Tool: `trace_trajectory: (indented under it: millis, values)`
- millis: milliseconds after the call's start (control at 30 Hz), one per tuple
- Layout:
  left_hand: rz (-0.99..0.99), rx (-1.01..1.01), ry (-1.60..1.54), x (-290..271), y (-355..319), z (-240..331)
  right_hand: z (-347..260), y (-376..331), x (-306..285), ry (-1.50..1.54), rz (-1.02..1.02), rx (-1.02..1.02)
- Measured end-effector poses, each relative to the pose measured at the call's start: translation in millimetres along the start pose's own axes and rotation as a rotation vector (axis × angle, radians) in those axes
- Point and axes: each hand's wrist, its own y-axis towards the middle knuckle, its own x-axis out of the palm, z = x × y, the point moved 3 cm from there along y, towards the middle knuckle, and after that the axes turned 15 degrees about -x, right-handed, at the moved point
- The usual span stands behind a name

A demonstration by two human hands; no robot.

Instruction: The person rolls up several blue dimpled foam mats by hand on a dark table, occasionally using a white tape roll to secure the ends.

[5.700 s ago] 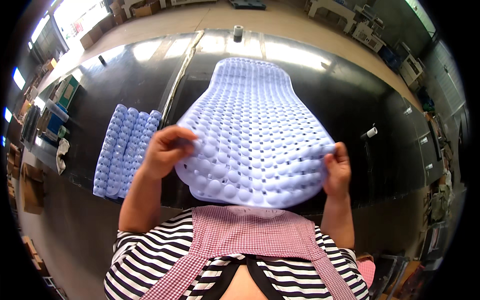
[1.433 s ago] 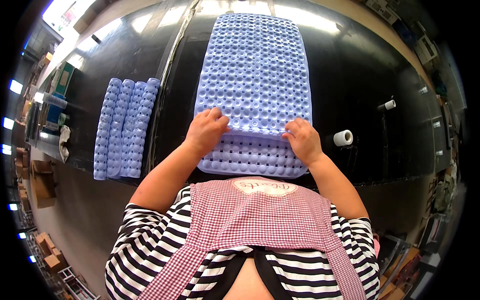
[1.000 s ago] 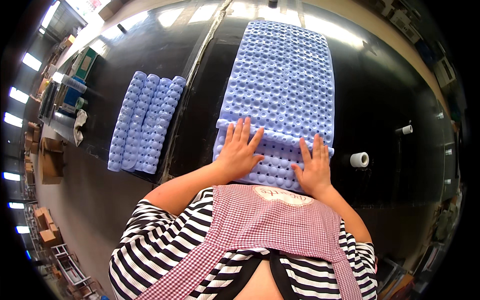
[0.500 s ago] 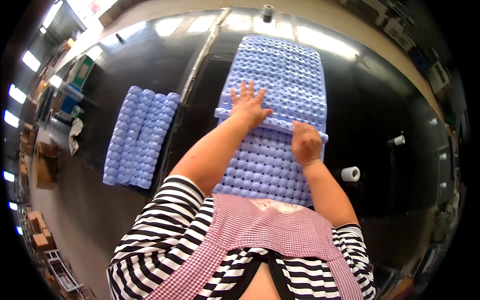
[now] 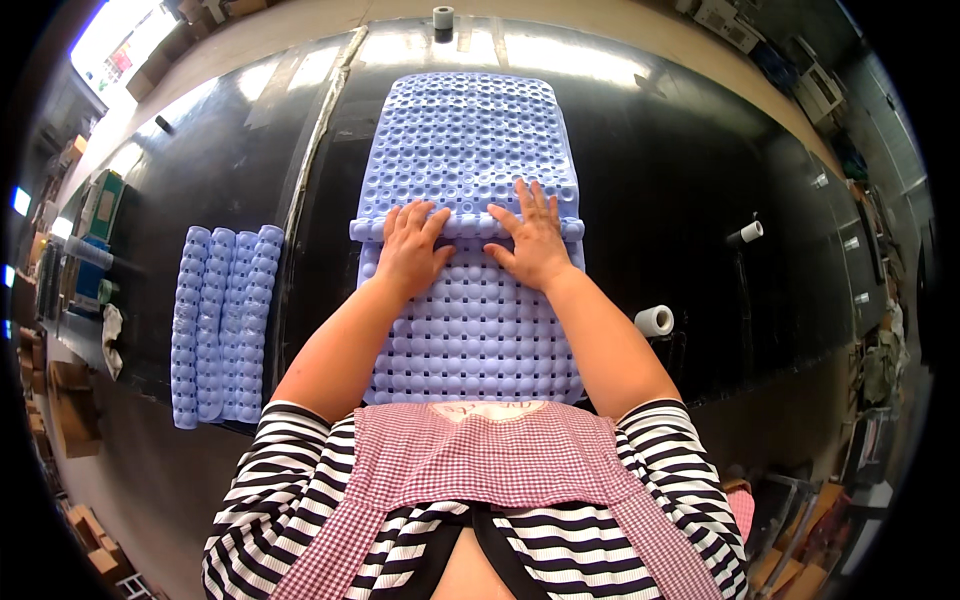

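A pale blue-violet bubbled mat (image 5: pixel 478 330) lies lengthwise in front of me. Across its middle runs a narrow rolled ridge (image 5: pixel 468 227) of the same material, with the far part showing cup-like hollows and the near part rounded bumps. My left hand (image 5: pixel 408 248) rests over the left half of this ridge, its fingers stretched forward and its thumb apart. On the right half lies my right hand (image 5: pixel 535 242), palm down with fingers spread. Neither hand grips anything that I can see.
Rolled mats (image 5: pixel 226 325) of the same colour lie side by side on the left of the black table (image 5: pixel 690 200). White tape rolls (image 5: pixel 655 321) stand at the right, with another roll (image 5: pixel 443 17) at the far edge. Boxes and tools (image 5: pixel 95 235) sit at the far left.
My right hand has loosened from a closed hold on the ridge's right end and now lies spread on it. My left hand has shifted toward the ridge's left half. The view has turned slightly.
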Motion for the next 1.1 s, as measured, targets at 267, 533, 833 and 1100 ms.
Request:
trace_trajectory:
  millis: [267, 533, 833, 1100]
  values:
    - [-0.09, 0.024, -0.107, -3, 13, -4, -3, -5, -16, 0.1, 0.329, -0.165]
    - [-0.159, 0.039, -0.101, -49, -118, 30, -86, -119, -36, 0.154, 0.224, -0.165]
    - [-0.452, -0.107, 0.077, -23, -37, 37, -52, -62, -45, 0.08, 0.144, -0.112]
    - [-0.092, 0.095, -0.03, 7, 50, 34, -60, -51, -10, -0.058, 0.047, -0.013]
